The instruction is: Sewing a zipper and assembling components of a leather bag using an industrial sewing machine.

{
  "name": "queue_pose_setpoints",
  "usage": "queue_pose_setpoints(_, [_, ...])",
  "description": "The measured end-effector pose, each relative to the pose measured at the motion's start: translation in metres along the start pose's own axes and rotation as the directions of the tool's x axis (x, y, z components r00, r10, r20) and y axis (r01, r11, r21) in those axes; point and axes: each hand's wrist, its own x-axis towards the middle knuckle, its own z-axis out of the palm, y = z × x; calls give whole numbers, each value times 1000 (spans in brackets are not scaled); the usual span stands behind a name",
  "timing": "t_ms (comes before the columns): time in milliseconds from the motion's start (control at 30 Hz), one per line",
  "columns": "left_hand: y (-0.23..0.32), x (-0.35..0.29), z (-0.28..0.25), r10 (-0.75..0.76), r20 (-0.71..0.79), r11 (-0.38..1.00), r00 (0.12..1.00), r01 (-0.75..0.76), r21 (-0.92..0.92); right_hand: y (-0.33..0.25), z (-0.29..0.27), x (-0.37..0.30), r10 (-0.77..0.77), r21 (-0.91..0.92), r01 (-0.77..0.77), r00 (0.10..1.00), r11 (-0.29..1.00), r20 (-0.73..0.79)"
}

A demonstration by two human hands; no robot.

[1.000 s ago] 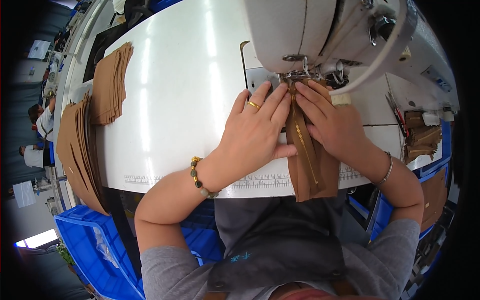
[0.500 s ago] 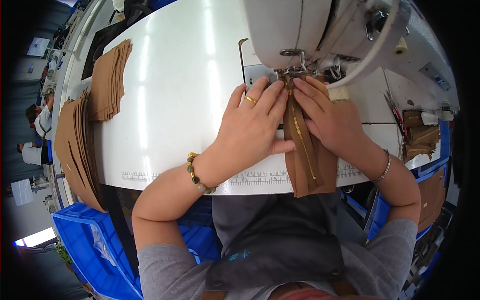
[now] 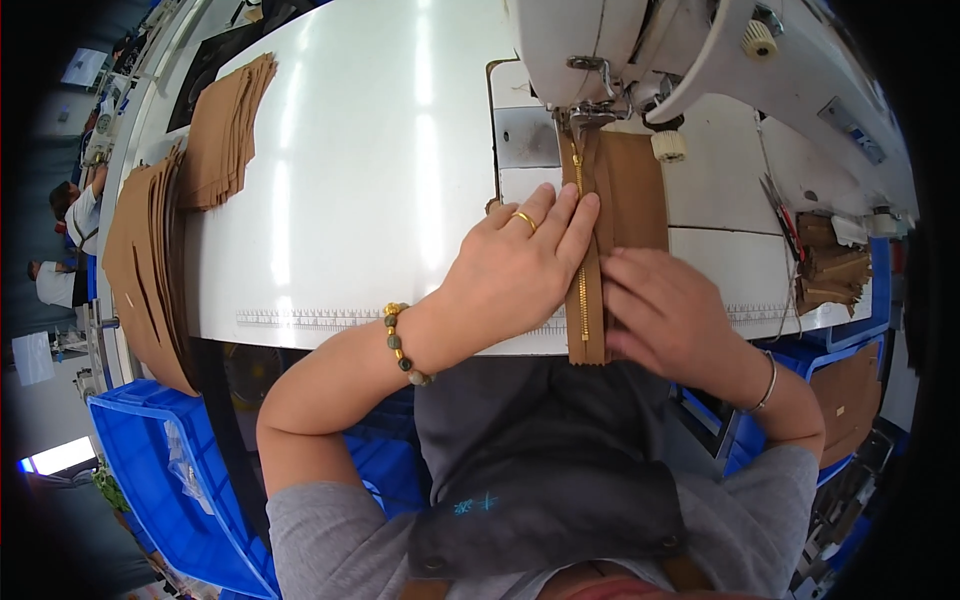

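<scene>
A brown fabric piece [image 3: 637, 190] lies on the white sewing table, its far end under the presser foot [image 3: 592, 116] of the sewing machine [image 3: 690, 40]. Along its left side runs a zipper [image 3: 585, 318] with gold teeth on brown tape, reaching the table's near edge. My left hand [image 3: 515, 262] rests flat on the zipper, fingers stretched out and together. Lower down, my right hand [image 3: 668, 308] has its fingers curled at the right edge of the zipper tape, gripping the brown fabric there; its fingertips are partly hidden.
Stacks of brown cut pieces [image 3: 225, 135] lie at the table's left. Scissors [image 3: 783, 218] and more brown pieces [image 3: 832, 265] are at the right. A printed ruler [image 3: 300, 318] follows the near edge. Blue bins [image 3: 150, 480] stand below. Two people [image 3: 78, 215] sit far left.
Both hands have moved back from the presser foot toward me, the right one farther. The zipper now lies straighter, and the fabric to its right is spread out beside the foot.
</scene>
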Motion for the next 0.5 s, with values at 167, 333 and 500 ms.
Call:
queue_pose_setpoints(167, [25, -18, -11, 37, 16, 997, 999, -38, 61, -23, 24, -23, -163, 2, 163, 984, 987, -72])
queue_pose_setpoints(333, [39, -30, -17, 34, -26, 999, 999, -35, -16, -20, 28, -28, -242, -81, 231, 956, 969, -167])
queue_pose_setpoints(500, [40, -33, -13, 24, -67, 999, 997, -27, -35, -18, 33, -28, -351, -156, 321, 907, 934, -231])
